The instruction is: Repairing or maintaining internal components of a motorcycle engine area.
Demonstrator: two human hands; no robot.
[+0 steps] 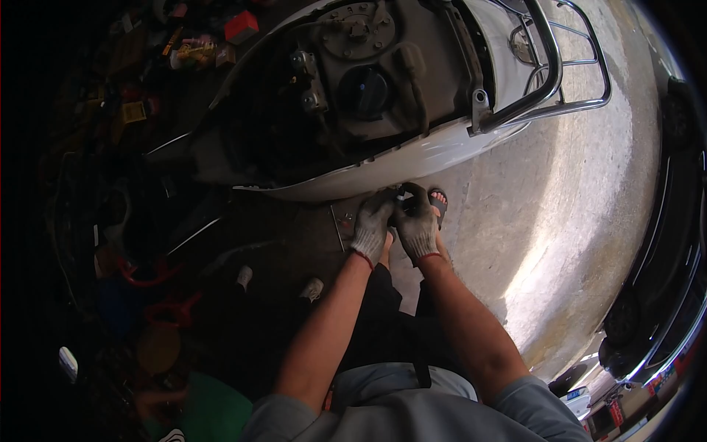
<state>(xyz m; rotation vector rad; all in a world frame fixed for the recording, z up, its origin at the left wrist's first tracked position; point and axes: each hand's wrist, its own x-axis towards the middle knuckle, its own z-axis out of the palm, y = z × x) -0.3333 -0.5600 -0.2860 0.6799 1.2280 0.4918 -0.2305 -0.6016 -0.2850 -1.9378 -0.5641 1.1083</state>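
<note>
Both hands wear grey-white knit gloves with dark, soiled fingers and red cuffs. My left hand (375,221) and my right hand (417,223) meet just below the lower edge of a scooter's pale side panel (442,153). The fingers of each are curled and closed, touching or almost touching. A small light-coloured piece (404,197) shows between the fingertips, too small to name. Above them the scooter's seat is off or raised, baring a black round fuel cap (364,92) and a round bolted plate (359,31).
A chrome rear rack (563,103) juts out to the right of the scooter. On the floor left of my hands lies a thin metal rod (337,228). A person in green (213,409) is at lower left. Boxes and parts clutter the upper left; a dark car (663,243) stands far right.
</note>
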